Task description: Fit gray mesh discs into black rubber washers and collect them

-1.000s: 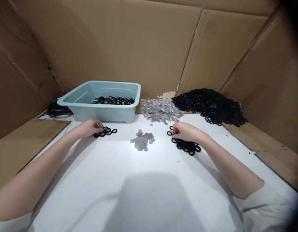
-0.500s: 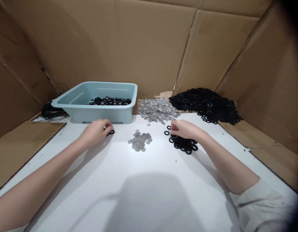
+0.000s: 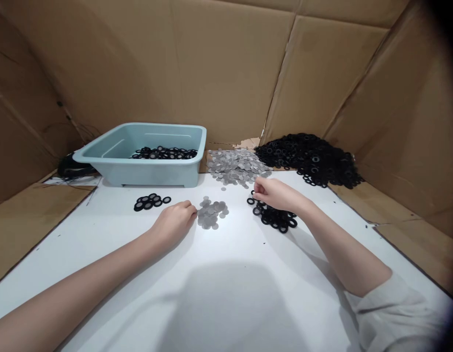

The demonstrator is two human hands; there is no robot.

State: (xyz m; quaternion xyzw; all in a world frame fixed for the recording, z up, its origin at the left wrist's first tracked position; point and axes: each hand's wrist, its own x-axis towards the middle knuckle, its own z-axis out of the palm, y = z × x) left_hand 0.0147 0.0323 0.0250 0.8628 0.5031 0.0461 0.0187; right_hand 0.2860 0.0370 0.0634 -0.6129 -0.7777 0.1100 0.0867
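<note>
My left hand (image 3: 174, 223) rests on the white table (image 3: 219, 293) with fingers curled, its fingertips at the edge of a small heap of grey mesh discs (image 3: 212, 214). To its left lies a small group of assembled black rings (image 3: 150, 201). My right hand (image 3: 276, 194) hovers with pinched fingers over a small heap of black rubber rings (image 3: 273, 218); what it pinches is too small to name.
A light blue tub (image 3: 146, 164) with several finished rings stands at the back left. Behind it are a big heap of grey discs (image 3: 234, 166) and a big heap of black rings (image 3: 310, 157). Cardboard walls (image 3: 226, 68) enclose the table.
My left hand has left the assembled rings at the left and slid right to the small heap of grey discs. My right hand has lifted slightly above the black rings.
</note>
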